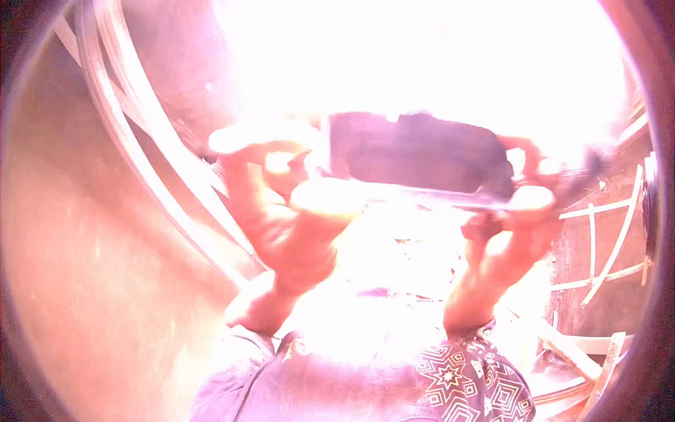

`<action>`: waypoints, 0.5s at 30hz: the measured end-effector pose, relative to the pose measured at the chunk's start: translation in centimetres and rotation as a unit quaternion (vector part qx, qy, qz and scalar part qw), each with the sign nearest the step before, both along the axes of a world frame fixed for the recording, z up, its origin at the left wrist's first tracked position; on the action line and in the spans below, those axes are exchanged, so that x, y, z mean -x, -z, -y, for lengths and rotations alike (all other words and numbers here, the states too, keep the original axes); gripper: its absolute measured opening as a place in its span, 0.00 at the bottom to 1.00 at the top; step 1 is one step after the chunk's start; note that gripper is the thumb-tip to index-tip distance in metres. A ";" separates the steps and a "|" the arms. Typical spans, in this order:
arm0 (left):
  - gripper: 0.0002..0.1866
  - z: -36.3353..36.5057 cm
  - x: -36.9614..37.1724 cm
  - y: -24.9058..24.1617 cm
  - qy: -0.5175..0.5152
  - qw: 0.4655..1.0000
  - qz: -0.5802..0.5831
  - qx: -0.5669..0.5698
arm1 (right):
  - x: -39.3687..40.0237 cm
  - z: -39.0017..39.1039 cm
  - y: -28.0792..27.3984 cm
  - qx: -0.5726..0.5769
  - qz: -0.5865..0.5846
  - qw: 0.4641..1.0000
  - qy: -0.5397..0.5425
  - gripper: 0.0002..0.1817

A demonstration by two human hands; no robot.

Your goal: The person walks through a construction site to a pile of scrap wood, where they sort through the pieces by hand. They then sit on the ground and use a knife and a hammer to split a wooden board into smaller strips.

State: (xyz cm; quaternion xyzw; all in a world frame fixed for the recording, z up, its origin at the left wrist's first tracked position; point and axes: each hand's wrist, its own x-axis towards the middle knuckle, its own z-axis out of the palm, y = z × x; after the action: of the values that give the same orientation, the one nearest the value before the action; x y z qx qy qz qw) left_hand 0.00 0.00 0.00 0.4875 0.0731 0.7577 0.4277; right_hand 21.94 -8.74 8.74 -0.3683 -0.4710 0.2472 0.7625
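A flat, dark, phone-like slab (422, 155) is held up sideways in front of me, its lower edge pale and shiny. Glare washes out its upper edge and fine detail. My left hand (288, 211) grips the left end, with the thumb along the lower edge and the fingers curled behind. At the right end, my right hand (510, 232) is closed on it in the same way, its thumb near the bottom corner. Strong light hides parts of the fingers on both hands.
Pale curved poles (151, 148) run down the left side before a brownish wall (84, 260). At right, thin sticks form a lattice (594, 243), with thicker wooden pieces (573, 359) below. My patterned clothing (450, 376) shows at the bottom.
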 end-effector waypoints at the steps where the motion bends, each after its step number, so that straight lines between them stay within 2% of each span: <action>1: 0.19 1.8 -2.2 -0.9 0.024 0.997 -0.045 0.063 | -0.2 -0.4 0.1 -0.006 0.003 1.000 0.000 0.21; 2: 0.18 2.7 -3.9 -1.1 0.048 0.987 -0.090 0.128 | -0.3 -0.8 1.9 0.024 -0.052 0.998 -0.002 0.19; 3: 0.18 1.1 -4.9 -2.1 0.065 0.971 -0.149 0.175 | -0.6 -2.3 2.8 0.083 -0.129 0.988 0.019 0.25; 5: 0.15 -0.4 -5.8 2.1 0.042 0.946 -0.315 0.067 | -2.5 -2.7 9.8 0.163 -0.172 0.971 0.019 0.25; 6: 0.14 2.7 -9.3 3.1 0.048 0.934 -0.342 0.088 | -6.5 0.8 9.5 0.281 -0.144 0.949 0.011 0.25; 7: 0.14 2.7 -12.7 4.7 0.035 0.919 -0.390 0.053 | -9.9 1.1 10.8 0.341 -0.136 0.930 -0.006 0.26; 8: 0.15 3.6 -14.3 7.8 0.082 0.905 -0.409 0.077 | -10.9 1.7 12.7 0.363 -0.137 0.922 0.025 0.22; 9: 0.14 5.0 -13.9 9.2 0.086 0.894 -0.427 0.104 | -10.9 3.6 13.8 0.426 -0.170 0.889 -0.010 0.24; 11: 0.12 4.2 -12.9 12.8 0.104 0.839 -0.473 0.247 | -10.3 2.8 18.2 0.473 -0.169 0.863 0.059 0.29; 12: 0.12 4.4 -12.4 15.4 0.091 0.817 -0.486 0.296 | -11.2 4.0 22.2 0.473 -0.151 0.864 0.084 0.23; 13: 0.13 4.8 -13.2 18.6 0.087 0.796 -0.486 0.349 | -12.7 5.0 22.1 0.498 -0.140 0.850 0.104 0.23; 15: 0.15 3.9 -11.7 26.8 0.041 0.775 -0.472 0.418 | -15.3 7.6 26.0 0.551 -0.167 0.810 0.112 0.22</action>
State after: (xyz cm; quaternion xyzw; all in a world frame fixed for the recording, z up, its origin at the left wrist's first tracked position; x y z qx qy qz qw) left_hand 11.71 -3.87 -26.78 0.5594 0.5553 0.3090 0.5323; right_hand 37.22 -16.34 -17.28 -0.7298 -0.0774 0.4360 0.5208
